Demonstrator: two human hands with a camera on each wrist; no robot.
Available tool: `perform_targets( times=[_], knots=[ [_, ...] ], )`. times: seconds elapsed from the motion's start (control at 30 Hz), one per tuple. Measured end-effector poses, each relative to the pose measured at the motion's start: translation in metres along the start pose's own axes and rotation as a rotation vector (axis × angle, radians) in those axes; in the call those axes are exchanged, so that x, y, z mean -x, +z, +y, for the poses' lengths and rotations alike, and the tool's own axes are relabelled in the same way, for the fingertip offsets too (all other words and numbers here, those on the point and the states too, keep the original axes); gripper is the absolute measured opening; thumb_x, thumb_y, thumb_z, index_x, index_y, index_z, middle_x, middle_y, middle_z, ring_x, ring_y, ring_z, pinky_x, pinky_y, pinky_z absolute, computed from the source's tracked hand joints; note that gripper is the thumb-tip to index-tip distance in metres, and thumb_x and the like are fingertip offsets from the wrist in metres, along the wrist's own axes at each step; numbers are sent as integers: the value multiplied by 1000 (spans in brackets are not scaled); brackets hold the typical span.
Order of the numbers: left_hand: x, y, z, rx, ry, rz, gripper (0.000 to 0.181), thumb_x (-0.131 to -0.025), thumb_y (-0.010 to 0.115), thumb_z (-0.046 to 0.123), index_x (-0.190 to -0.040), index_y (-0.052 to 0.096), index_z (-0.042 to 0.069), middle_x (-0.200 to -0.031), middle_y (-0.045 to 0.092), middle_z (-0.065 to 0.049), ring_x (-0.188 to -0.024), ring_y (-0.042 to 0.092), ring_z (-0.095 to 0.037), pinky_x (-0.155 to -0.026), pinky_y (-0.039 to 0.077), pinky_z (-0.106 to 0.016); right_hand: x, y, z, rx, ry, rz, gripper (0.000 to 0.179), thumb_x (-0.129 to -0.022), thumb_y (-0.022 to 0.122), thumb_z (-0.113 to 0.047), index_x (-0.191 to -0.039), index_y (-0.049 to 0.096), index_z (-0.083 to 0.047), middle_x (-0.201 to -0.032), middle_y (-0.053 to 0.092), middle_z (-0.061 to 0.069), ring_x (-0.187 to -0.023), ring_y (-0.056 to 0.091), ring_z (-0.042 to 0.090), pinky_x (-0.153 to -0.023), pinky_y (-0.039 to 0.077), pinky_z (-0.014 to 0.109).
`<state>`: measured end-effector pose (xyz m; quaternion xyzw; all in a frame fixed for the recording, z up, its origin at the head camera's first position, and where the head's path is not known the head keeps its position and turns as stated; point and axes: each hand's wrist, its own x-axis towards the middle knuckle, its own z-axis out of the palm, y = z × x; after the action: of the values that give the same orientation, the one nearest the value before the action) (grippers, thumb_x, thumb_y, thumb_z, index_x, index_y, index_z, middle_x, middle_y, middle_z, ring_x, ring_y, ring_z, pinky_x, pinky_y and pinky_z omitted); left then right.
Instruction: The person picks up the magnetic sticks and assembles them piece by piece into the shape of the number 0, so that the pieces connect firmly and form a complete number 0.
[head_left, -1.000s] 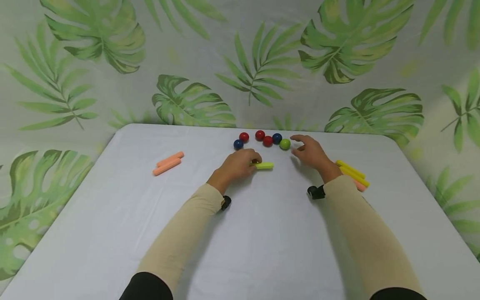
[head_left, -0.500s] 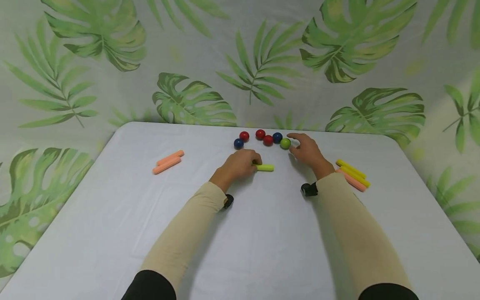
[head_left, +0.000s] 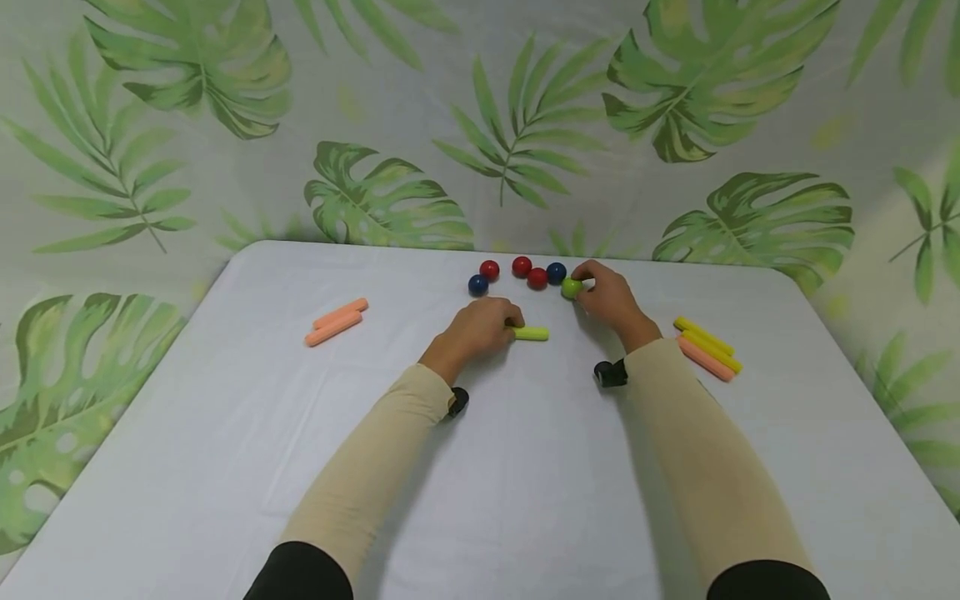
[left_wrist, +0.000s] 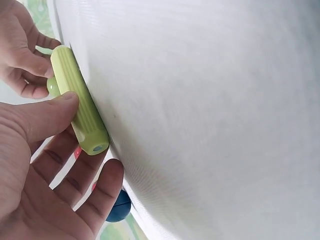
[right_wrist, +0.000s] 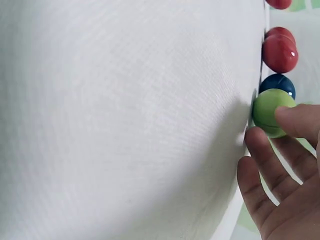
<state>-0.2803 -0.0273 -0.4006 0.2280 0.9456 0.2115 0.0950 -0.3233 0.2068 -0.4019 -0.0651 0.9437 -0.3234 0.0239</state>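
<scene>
My left hand pinches a light-green ribbed stick between thumb and fingers, low over the white table. The stick has a small hole in its near end in the left wrist view. My right hand holds a green ball at the back of the table, thumb on its near side and fingers around it. Right beside that ball is a dark blue ball. Two red balls, one red ball nearer and another red ball behind it, lie just to the left.
Farther left along the back edge are one more red ball and a blue ball. Two orange sticks lie on the left. Yellow sticks and an orange stick lie by my right forearm. A leaf-print cloth hangs behind the table.
My right hand has moved left to the green ball, and its fingers have closed around it. The left hand stays nearly in place with the light-green stick.
</scene>
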Motion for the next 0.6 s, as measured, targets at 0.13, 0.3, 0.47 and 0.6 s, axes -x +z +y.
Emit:
perform_targets(
  times=[0.13,0.3,0.47,0.6],
  knots=[
    [0,0,-1,25,-4,-2,26,-94,62,10,-116,73,14,-116,71,-2,-107,61,-18,-101,49,-36,0,1,-1,-5,6,-2,35,-97,53,-7,-131,50,-2,-140,54,21,-123,54,39,-105,45,51],
    [2,-3,-2,56,-5,-9,27,-93,61,10,-117,73,14,-117,71,-3,-109,61,-19,-103,48,-35,1,-2,0,34,8,-32,43,-98,54,-9,-140,47,-6,-140,54,23,-122,56,41,-103,47,51],
    [1,-4,-4,65,-3,0,27,-93,61,9,-117,73,14,-115,71,-3,-107,61,-19,-102,48,-35,1,-5,3,98,-51,-48,40,-97,56,-9,-137,54,-4,-133,57,25,-118,58,41,-102,47,52],
    [0,-2,-5,75,9,-10,28,-93,61,9,-118,72,13,-115,71,-4,-105,60,-19,-101,48,-35,3,-7,6,132,-62,-50,39,-96,58,-10,-135,57,-3,-129,57,25,-116,58,40,-101,47,51]
  ],
)
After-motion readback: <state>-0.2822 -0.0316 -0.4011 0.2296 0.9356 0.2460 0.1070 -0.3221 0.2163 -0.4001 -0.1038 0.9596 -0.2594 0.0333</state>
